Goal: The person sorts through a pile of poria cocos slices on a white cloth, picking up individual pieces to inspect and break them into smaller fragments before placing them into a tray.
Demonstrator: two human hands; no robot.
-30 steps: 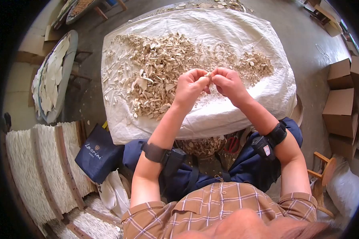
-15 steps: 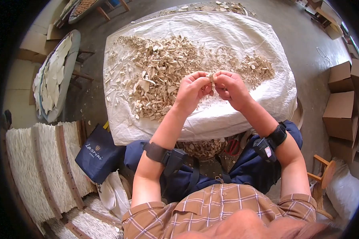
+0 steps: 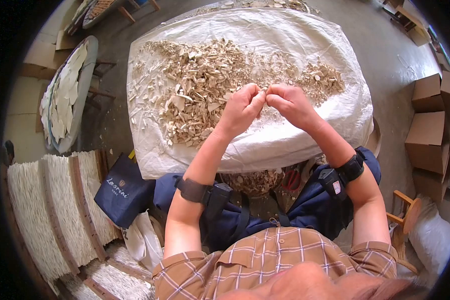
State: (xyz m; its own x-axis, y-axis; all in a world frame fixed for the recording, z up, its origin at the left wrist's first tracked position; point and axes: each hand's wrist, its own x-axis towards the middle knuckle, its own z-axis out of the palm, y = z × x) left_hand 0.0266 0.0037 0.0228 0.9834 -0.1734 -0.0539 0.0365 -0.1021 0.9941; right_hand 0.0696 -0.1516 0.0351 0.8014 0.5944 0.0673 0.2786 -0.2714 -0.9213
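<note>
My left hand and my right hand meet over the front part of a table covered with a white cloth. Both are closed, fingertips pinched and almost touching. What lies between the fingers is too small to make out. Behind and to the left of them spreads a large pile of pale, dry, broken pieces. A smaller heap of finer bits lies to the right, beyond my right hand.
A basket of similar pieces sits below the table's front edge, with red-handled scissors beside it. A navy bag and racks of white strips stand left. Cardboard boxes and a wooden stool are right.
The fingers of both hands have curled in more, and the small pale piece seen between them before no longer shows. The view has shifted slightly.
</note>
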